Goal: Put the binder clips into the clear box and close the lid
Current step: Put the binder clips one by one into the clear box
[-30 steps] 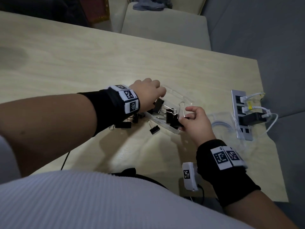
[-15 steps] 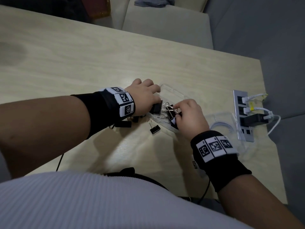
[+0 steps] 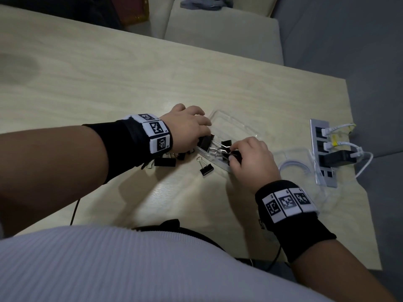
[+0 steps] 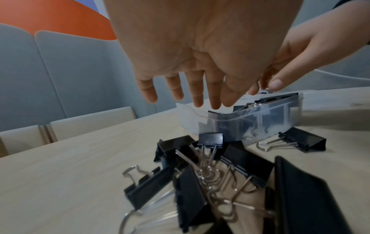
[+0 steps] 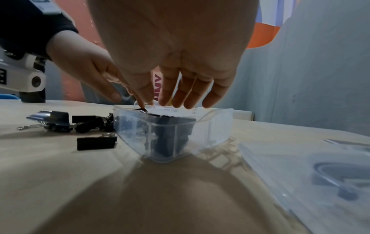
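Binder clips (image 3: pixel 220 149) lie partly inside the clear box (image 3: pixel 237 127), which sits open on the pale wooden table (image 3: pixel 109 73); how many are in the box cannot be counted through its wall. One small clip (image 3: pixel 206 168) lies alone just in front of the box, and a tangled heap of clips (image 4: pixel 210 174) sits beside it under the left wrist. The left hand (image 3: pixel 187 127) hangs palm-down at the box's left end, fingers (image 4: pixel 176 88) straight and loosely spread, pointing down at the rim and gripping nothing. The right hand (image 3: pixel 250 162) reaches over the near right corner, its thumb and forefinger pinching a clip's wire handle above the box while the other fingers (image 5: pixel 190 93) hang relaxed. The separate clear lid (image 3: pixel 294 162) lies flat to the right, next to a power strip (image 3: pixel 322 153) with three plugs.
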Available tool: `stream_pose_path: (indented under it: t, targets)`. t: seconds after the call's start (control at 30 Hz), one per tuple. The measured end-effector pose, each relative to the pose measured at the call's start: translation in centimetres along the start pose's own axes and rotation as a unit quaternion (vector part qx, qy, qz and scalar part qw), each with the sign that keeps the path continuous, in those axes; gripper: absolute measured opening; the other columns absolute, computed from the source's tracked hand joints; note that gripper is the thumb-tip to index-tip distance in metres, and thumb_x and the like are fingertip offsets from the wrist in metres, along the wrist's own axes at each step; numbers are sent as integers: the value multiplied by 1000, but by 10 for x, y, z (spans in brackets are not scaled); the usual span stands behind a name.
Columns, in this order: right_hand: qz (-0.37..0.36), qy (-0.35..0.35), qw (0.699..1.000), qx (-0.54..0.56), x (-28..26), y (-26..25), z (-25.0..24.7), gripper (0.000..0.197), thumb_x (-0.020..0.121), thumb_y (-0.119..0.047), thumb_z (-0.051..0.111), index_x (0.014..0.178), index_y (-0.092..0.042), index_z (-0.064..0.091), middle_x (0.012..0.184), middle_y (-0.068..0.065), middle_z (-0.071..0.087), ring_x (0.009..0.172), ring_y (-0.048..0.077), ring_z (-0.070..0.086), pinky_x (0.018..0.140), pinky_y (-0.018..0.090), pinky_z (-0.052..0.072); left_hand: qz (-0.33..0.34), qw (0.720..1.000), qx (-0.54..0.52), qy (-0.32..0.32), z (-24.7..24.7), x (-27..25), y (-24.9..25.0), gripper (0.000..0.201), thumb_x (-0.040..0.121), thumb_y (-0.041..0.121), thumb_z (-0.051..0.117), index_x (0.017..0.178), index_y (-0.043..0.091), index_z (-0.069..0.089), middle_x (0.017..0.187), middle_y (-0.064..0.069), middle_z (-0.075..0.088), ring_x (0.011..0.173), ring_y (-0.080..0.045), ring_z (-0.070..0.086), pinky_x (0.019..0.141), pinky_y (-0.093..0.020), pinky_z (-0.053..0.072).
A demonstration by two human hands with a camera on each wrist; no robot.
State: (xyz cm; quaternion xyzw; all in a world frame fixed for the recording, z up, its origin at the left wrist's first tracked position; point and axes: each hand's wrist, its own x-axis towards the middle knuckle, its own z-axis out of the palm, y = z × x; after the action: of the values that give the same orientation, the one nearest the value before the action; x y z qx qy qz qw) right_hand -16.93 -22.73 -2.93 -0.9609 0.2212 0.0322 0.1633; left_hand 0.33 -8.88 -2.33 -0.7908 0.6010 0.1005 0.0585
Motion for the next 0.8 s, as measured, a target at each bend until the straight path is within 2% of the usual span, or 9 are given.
stream_pose_path:
  t: [0.13,0.23,0.3,0.37,0.43,0.53,0.6,0.67,0.8]
  targets:
    - [-16,-15,999,-39,-9,5,3,22,88,-25,55,108,-24,65,110,-1,56,107,24,48,93,40,34,-6,999,-29,26,-1,-9,-4,41,88,29,52,130,32,51,144,7,44,135,-23,33,100,-44,32]
    - [-38,62,997,-1,-15,-3,6,19,87,-17,56,102,-19,67,102,3,58,98,26,51,87,39,38,-43,997,-61,34,-5,-21,-11,39,86,30,55,125,29,53,132,-1,49,122,-27,42,96,-44,37]
    - [-80,86,993,31,-20,-14,9,15,84,-13,58,95,-15,67,95,4,59,90,26,53,81,37,43,-55,995,-75,30,-5,-32,-18,35,85,31,54,120,25,55,122,-4,54,111,-28,48,88,-42,42]
    - [-134,36,989,48,-26,-26,15,14,83,-13,57,94,-14,66,92,4,61,87,25,55,78,38,47,-62,994,-85,8,-4,-44,-26,32,86,34,54,116,24,57,114,-4,58,105,-27,51,83,-40,46]
    - [-158,-22,987,34,-30,-34,22,18,83,-17,55,98,-15,66,96,3,63,89,25,56,78,41,49,-61,993,-95,-22,-1,-58,-34,36,82,44,57,114,28,58,113,-1,59,106,-25,51,84,-39,47]
    - [-125,-66,990,17,-29,-40,28,30,86,-22,53,114,-16,61,113,4,59,103,26,53,88,42,48,-18,995,-28,-92,3,-79,-36,54,69,71,57,114,41,56,118,6,52,111,-20,46,89,-38,44]
    - [-109,-77,991,21,-26,-41,30,34,88,-24,52,121,-17,56,120,2,56,110,24,50,94,42,45,1,991,31,-126,9,-88,-30,62,67,78,53,118,44,53,118,8,49,112,-19,44,92,-39,38]
    - [-100,-85,991,24,-23,-43,29,37,88,-25,51,124,-18,54,123,1,53,114,23,47,97,42,43,-6,990,52,-128,16,-91,-22,58,71,74,53,119,41,53,115,7,51,112,-20,44,92,-39,35]
    - [-91,-90,991,29,-19,-46,27,37,88,-26,53,124,-18,54,124,1,51,115,22,46,98,40,42,-42,992,52,-105,26,-88,-10,40,81,56,52,111,31,59,110,7,56,110,-22,46,89,-39,34]
